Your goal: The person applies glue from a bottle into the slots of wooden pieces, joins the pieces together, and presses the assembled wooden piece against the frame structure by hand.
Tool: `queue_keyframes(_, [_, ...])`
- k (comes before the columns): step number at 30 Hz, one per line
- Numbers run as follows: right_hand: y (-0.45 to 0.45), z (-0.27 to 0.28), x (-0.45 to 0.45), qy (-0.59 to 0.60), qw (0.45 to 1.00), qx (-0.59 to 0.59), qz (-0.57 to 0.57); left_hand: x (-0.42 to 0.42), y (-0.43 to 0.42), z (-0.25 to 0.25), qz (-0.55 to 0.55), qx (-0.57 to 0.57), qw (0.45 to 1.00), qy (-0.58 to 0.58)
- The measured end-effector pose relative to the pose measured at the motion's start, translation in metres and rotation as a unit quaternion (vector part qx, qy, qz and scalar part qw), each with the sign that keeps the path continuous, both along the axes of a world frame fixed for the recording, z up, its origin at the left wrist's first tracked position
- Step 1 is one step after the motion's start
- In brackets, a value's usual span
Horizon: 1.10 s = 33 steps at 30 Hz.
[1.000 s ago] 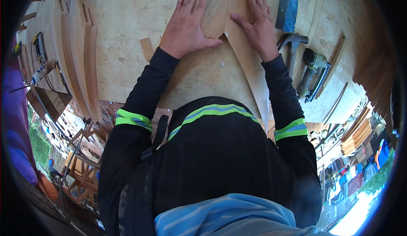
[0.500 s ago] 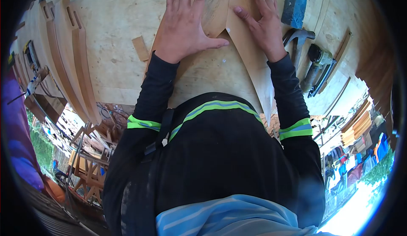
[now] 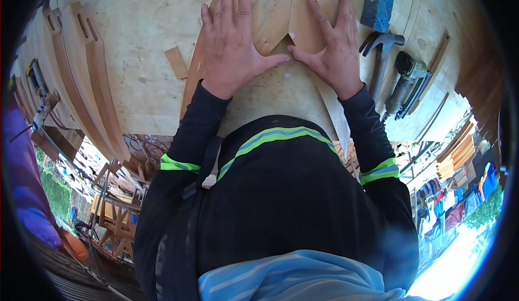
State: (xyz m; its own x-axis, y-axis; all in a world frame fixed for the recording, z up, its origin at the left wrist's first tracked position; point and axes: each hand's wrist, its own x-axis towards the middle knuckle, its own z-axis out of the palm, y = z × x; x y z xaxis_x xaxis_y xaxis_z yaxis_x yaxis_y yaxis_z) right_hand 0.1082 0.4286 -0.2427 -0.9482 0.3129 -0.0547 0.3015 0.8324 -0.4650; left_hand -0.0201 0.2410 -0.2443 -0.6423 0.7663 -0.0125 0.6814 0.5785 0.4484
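Note:
Two flat wooden pieces meet along a seam at the top centre, the left piece (image 3: 273,9) and the right piece (image 3: 305,22), with a V-shaped gap below. My left hand (image 3: 232,47) lies flat with fingers spread over the left piece and a long wooden strip (image 3: 193,79) beneath it. On the right piece rests my right hand (image 3: 335,49), its fingers apart and its thumb pointing at the seam's lower end. Neither hand grips anything. The pieces' far ends are cut off by the top edge of the view.
Right of my hands lie a blue block (image 3: 377,4), a hammer (image 3: 380,58) and a nail gun (image 3: 405,82). Long slotted wooden parts (image 3: 97,79) and a tool (image 3: 38,79) are at the left. A small wood scrap (image 3: 176,62) lies on the plywood table (image 3: 143,93).
My right hand has moved down and slightly inward, its fingers spreading wider. My left hand remains flat, slightly lower than a second ago. The camera view has shifted a little.

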Motion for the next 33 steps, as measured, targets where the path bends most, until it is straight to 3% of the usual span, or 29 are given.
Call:
queue_keyframes(5, [-0.002, 0.0, -0.001, 0.011, 1.0, 0.003, -0.01, -0.003, 0.017, 0.004, 0.015, -0.057, 0.998, -0.009])
queue_keyframes(11, [-0.001, 0.007, -0.004, -0.006, 1.0, 0.012, -0.006, -0.004, 0.015, -0.007, 0.036, 0.056, 0.997, -0.041])
queue_keyframes(24, [-0.003, 0.007, -0.004, 0.002, 1.0, -0.026, -0.01, 0.002, 0.017, -0.006, 0.057, 0.074, 0.994, -0.051])
queue_keyframes(31, [-0.007, -0.004, 0.002, 0.056, 0.998, 0.037, 0.005, 0.004, 0.021, -0.01, 0.071, 0.064, 0.995, -0.031])
queue_keyframes(32, [-0.007, -0.004, 0.002, 0.084, 0.996, 0.037, 0.008, 0.006, 0.019, 0.001, 0.072, 0.056, 0.996, -0.003])
queue_keyframes(33, [-0.009, 0.013, -0.008, 0.062, 0.994, 0.076, 0.036, -0.004, 0.031, 0.048, 0.037, -0.024, 0.996, -0.076])
